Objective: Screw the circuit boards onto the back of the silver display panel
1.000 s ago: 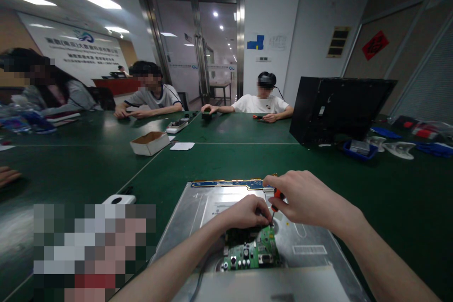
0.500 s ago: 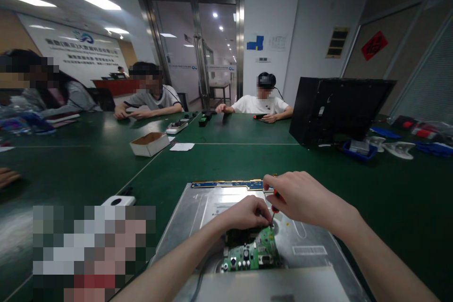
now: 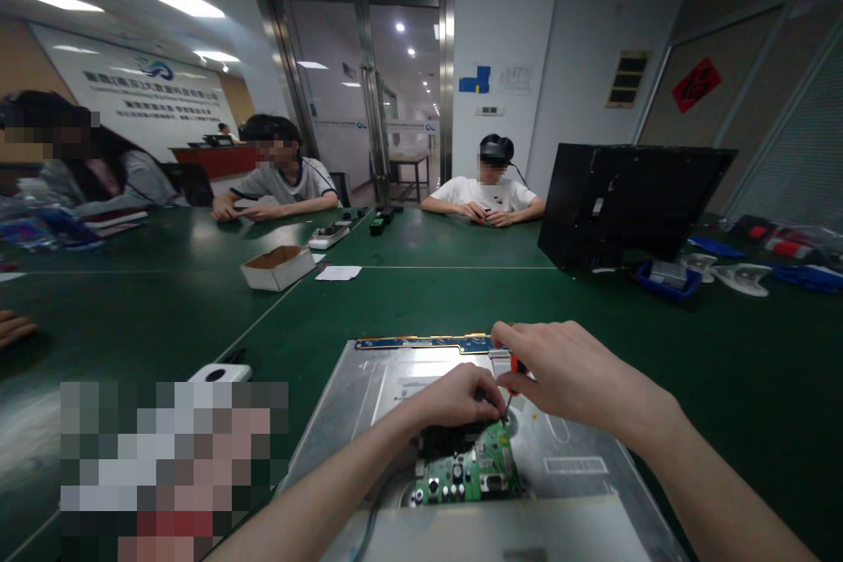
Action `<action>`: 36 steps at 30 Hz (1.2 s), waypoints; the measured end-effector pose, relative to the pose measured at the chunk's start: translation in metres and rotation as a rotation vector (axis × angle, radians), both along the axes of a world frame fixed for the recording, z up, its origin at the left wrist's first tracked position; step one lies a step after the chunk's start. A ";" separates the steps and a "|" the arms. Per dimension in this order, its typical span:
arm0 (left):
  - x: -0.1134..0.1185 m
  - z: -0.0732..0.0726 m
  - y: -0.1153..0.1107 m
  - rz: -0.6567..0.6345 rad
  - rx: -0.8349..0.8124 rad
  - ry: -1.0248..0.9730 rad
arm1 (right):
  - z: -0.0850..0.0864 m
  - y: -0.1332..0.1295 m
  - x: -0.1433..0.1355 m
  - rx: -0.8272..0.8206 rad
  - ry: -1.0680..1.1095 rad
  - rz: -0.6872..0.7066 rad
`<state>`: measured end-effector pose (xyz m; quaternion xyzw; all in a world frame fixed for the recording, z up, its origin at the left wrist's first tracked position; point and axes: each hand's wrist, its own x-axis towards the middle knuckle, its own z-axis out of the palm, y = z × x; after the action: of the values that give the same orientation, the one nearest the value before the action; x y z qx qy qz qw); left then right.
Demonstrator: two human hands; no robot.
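My right hand (image 3: 566, 373) grips a screwdriver (image 3: 517, 366) with a red handle, held nearly upright. Its thin shaft points down at the upper right corner of a green circuit board (image 3: 487, 465). Close beside the shaft's tip, my left hand (image 3: 461, 397) has its thumb and fingers pinched together over the board's far edge. What those fingers hold, if anything, is hidden. The board lies on a silver metal panel (image 3: 382, 378), which looks like the back of a display. A narrow blue circuit strip (image 3: 421, 343) runs along the panel's far edge.
Left of the panel lies a white device (image 3: 220, 372). Farther off are an open cardboard box (image 3: 278, 269) and a paper slip (image 3: 338, 273). A black monitor housing (image 3: 632, 202) stands at right behind a blue tray (image 3: 668, 279). Several people sit around the green table (image 3: 454, 294).
My right hand and the screwdriver have shifted very slightly; my left hand stays put. The person across the table has brought both hands together.
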<state>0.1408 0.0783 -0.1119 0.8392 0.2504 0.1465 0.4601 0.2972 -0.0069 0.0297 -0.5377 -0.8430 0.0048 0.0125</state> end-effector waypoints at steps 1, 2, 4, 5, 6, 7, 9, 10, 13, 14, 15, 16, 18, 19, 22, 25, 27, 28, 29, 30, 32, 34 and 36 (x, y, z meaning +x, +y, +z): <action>0.000 0.000 0.000 0.002 0.000 -0.002 | 0.000 0.000 -0.003 0.019 -0.038 -0.023; 0.000 0.000 0.000 0.004 0.001 -0.002 | -0.001 0.000 -0.005 0.036 -0.072 -0.038; 0.000 -0.001 0.000 0.005 0.003 0.002 | -0.003 0.001 -0.008 0.075 -0.118 -0.050; 0.000 -0.001 0.000 0.005 0.005 0.006 | -0.004 0.002 -0.008 0.096 -0.132 -0.055; -0.001 -0.001 0.000 0.005 0.008 0.010 | -0.004 0.002 -0.008 0.112 -0.143 -0.059; -0.001 -0.001 0.000 0.006 0.011 0.014 | -0.005 0.003 -0.008 0.120 -0.150 -0.063; 0.000 0.000 0.000 0.008 0.018 0.022 | -0.005 0.005 -0.006 0.118 -0.150 -0.065; 0.000 0.000 -0.001 0.008 0.020 0.025 | -0.004 0.005 -0.005 0.108 -0.141 -0.063; 0.000 0.001 -0.001 0.004 0.023 0.021 | -0.002 0.006 0.000 0.066 -0.079 -0.021; 0.000 0.001 -0.001 0.002 0.023 0.018 | -0.002 0.006 0.002 0.054 -0.048 0.007; 0.000 0.001 -0.001 0.002 0.022 0.015 | -0.002 0.006 0.004 0.045 -0.015 0.038; 0.000 0.001 -0.001 0.002 0.020 0.013 | -0.002 0.006 0.006 0.039 0.018 0.068; 0.000 0.001 -0.001 0.001 0.017 0.013 | -0.003 0.005 0.010 0.024 0.074 0.112; 0.000 0.001 -0.001 0.000 0.015 0.013 | -0.003 0.004 0.010 0.016 0.092 0.124; 0.000 0.001 -0.001 -0.004 0.011 0.012 | -0.002 0.003 0.009 0.009 0.093 0.114; 0.000 0.003 -0.002 -0.001 0.009 0.013 | -0.001 0.005 0.004 0.036 0.014 0.041; 0.000 0.003 -0.002 0.005 0.009 0.020 | 0.000 0.006 0.001 0.051 -0.047 -0.008; -0.001 0.003 -0.002 0.008 0.009 0.024 | 0.000 0.007 0.000 0.058 -0.070 -0.026; -0.001 0.004 -0.002 0.012 0.010 0.028 | 0.000 0.007 -0.001 0.066 -0.089 -0.040; -0.001 0.004 -0.002 0.016 0.011 0.031 | 0.000 0.008 -0.001 0.072 -0.103 -0.050; -0.001 0.004 -0.003 0.021 0.010 0.036 | -0.001 0.009 -0.001 0.079 -0.111 -0.051; 0.000 0.004 -0.003 0.020 0.005 0.039 | -0.003 0.010 0.000 0.070 -0.087 -0.023; 0.000 0.004 -0.003 0.016 0.002 0.039 | -0.004 0.010 0.002 0.052 -0.032 0.024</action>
<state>0.1407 0.0752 -0.1080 0.8403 0.2659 0.1338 0.4531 0.2987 0.0026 0.0253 -0.5272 -0.8493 -0.0255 0.0128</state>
